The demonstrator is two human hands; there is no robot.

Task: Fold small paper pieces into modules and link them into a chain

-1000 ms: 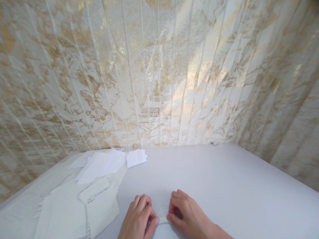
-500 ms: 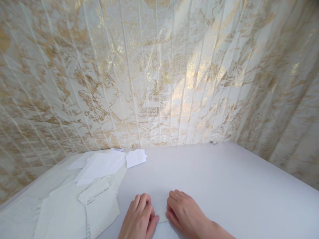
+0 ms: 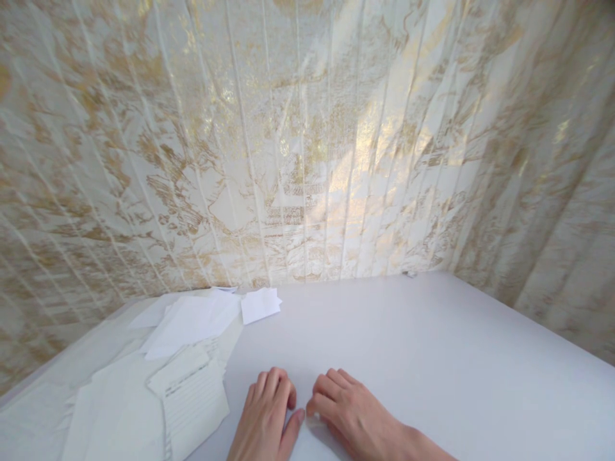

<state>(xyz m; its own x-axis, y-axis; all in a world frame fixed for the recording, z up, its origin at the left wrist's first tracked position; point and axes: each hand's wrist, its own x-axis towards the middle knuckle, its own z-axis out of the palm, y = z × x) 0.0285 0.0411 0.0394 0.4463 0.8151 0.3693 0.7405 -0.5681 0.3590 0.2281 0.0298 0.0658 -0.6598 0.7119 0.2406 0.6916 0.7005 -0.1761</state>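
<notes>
My left hand (image 3: 266, 416) and my right hand (image 3: 343, 410) rest side by side on the white table (image 3: 408, 346) near its front edge. Their fingers are curled down and pressed onto a small white folded paper (image 3: 307, 430), of which only a sliver shows between and below the hands. The left thumb nearly meets the right fingertips. Most of the paper is hidden under the hands.
A loose pile of white sheets (image 3: 192, 320) and lined cards (image 3: 192, 397) covers the table's left side. A small folded white paper (image 3: 260, 304) lies at the back near the gold-patterned curtain (image 3: 307, 141). A tiny object (image 3: 410, 274) sits at the table's far edge.
My right hand has slid left toward the left hand, closing the gap. The small paper that showed between the hands is now almost covered.
</notes>
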